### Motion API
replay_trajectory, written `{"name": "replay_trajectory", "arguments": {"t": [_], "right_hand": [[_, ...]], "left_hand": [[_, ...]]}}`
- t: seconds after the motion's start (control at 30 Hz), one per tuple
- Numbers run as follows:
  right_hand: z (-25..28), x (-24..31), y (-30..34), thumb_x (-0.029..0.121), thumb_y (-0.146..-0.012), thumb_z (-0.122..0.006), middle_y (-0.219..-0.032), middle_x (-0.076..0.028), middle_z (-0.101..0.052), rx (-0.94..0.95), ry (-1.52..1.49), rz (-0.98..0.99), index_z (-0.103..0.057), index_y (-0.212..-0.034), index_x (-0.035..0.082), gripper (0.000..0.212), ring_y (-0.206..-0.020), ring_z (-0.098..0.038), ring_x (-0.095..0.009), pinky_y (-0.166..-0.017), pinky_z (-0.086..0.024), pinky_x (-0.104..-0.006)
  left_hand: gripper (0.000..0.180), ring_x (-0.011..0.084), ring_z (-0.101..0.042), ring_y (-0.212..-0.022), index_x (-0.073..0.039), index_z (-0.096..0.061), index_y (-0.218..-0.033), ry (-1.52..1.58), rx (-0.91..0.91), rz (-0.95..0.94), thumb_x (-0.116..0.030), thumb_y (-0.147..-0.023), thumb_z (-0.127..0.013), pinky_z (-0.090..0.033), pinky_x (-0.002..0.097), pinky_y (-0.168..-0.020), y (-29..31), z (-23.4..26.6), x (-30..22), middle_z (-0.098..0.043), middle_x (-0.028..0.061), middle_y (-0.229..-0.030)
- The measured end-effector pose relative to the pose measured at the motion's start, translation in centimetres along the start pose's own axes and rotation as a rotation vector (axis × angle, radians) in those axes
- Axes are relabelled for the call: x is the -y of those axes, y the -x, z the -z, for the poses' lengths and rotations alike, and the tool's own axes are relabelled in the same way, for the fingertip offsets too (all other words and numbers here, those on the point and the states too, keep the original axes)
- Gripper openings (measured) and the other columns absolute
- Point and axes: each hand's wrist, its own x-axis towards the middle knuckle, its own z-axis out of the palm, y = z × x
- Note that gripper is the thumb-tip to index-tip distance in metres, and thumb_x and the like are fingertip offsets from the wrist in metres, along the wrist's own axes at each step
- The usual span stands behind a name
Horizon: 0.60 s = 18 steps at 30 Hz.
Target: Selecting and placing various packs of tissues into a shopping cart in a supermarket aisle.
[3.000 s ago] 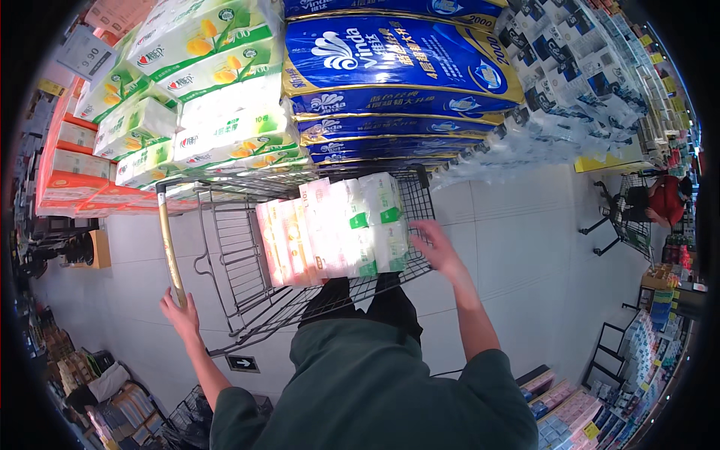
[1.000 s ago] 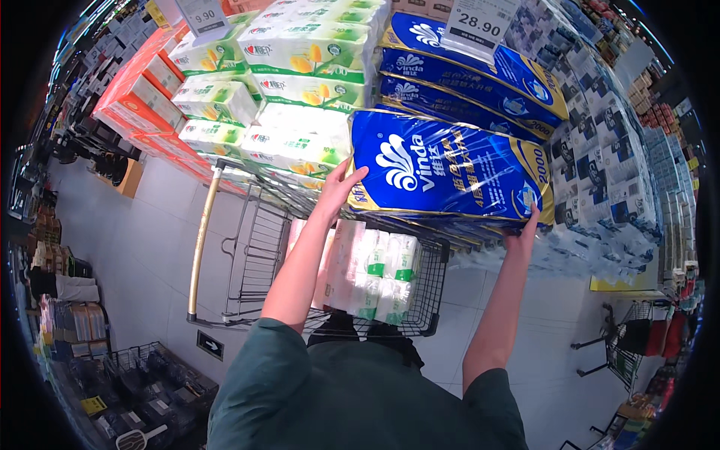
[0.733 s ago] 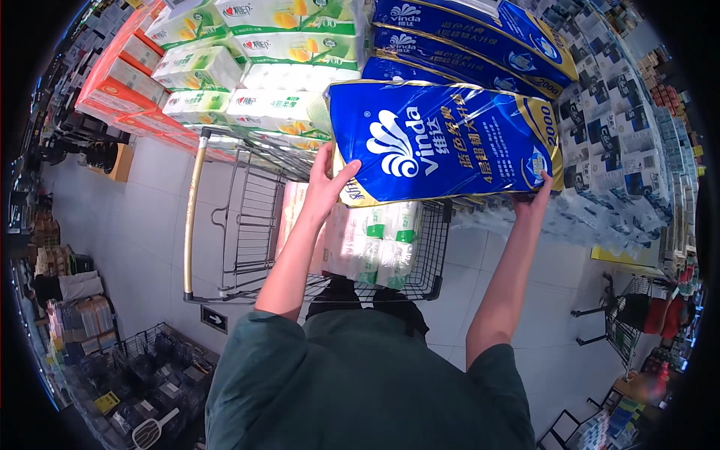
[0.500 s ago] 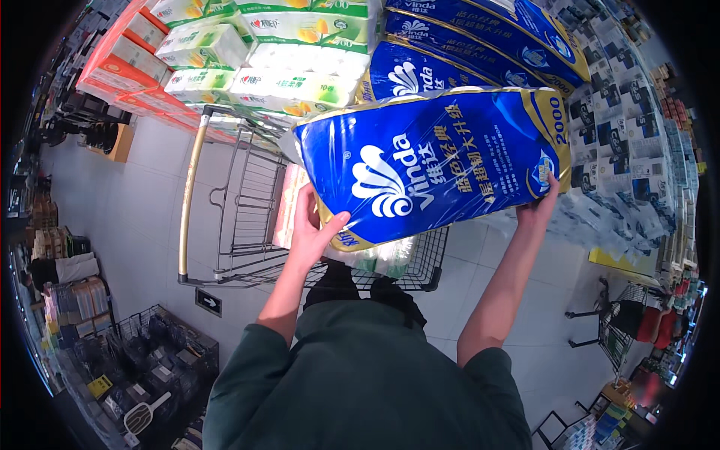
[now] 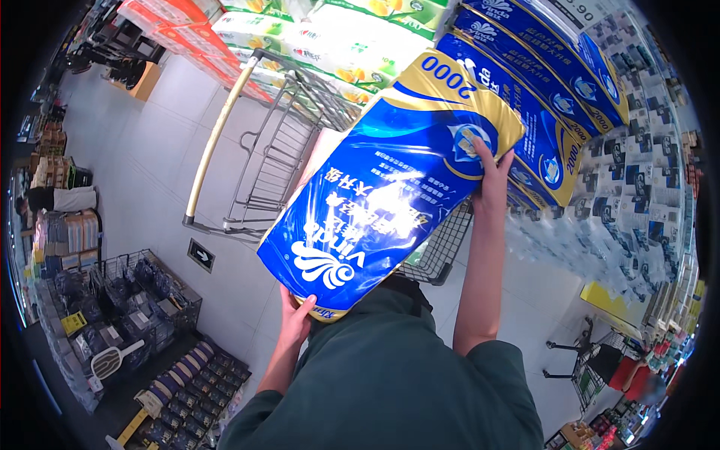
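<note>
A large blue and gold plastic-wrapped pack of toilet rolls (image 5: 352, 191) is held aslant in front of me, its near end low on the left and its far end up on the right. My left hand (image 5: 295, 316) grips the near end, thumb on the printed face. At the right edge, close to the far end, my right hand (image 5: 491, 178) holds it with fingers spread over the wrapping. Beneath it stands a wire shopping cart (image 5: 262, 169), partly hidden by the pack. Through its basket a little of a green and white package shows.
Stacked white and green tissue packs (image 5: 352, 45) stand ahead, with matching blue packs (image 5: 559, 90) to their right. Orange-red cartons (image 5: 187, 41) lie at far left. Plastic-wrapped goods (image 5: 607, 195) line the right side. Lower left is a wire bin (image 5: 131, 300); another person (image 5: 626, 375) is at far right.
The pack has turned from nearly level to steeply slanted. My left hand has come down nearer my body, while the right has moved slightly left. The surroundings have shifted in view.
</note>
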Motion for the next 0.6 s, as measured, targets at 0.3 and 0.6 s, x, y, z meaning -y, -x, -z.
{"name": "replay_trajectory", "arguments": {"t": [0.3,0.6], "right_hand": [[-6.7,-10.0,0.7,0.015,-0.079,-0.087,-0.148,-0.020,-0.042,0.242,0.115,-0.136,-0.005,-0.158,0.004,0.114,-0.133,-0.047,-0.029,-0.109,-0.041,-0.0391],[-7.7,-23.0,-4.9,0.030,-0.077,-0.086,-0.146,-0.018,-0.047,0.260,0.322,-0.295,-0.020,-0.155,0.001,0.106,-0.130,-0.051,-0.026,-0.107,-0.043,-0.0363]], "left_hand": [[0.077,0.0244,-0.048,-0.134,-0.013,-0.026,-0.153,0.102,-0.249,-0.010,-0.003,-0.091,-0.070,-0.041,0.0419,-0.111,3.9,5.7,2.1,-0.046,0.0118,-0.146],[0.060,0.0214,-0.049,-0.129,-0.013,-0.032,-0.141,0.120,-0.382,-0.013,-0.006,-0.094,-0.070,-0.041,0.0414,-0.109,1.9,5.9,5.0,-0.048,0.0096,-0.140]]}}
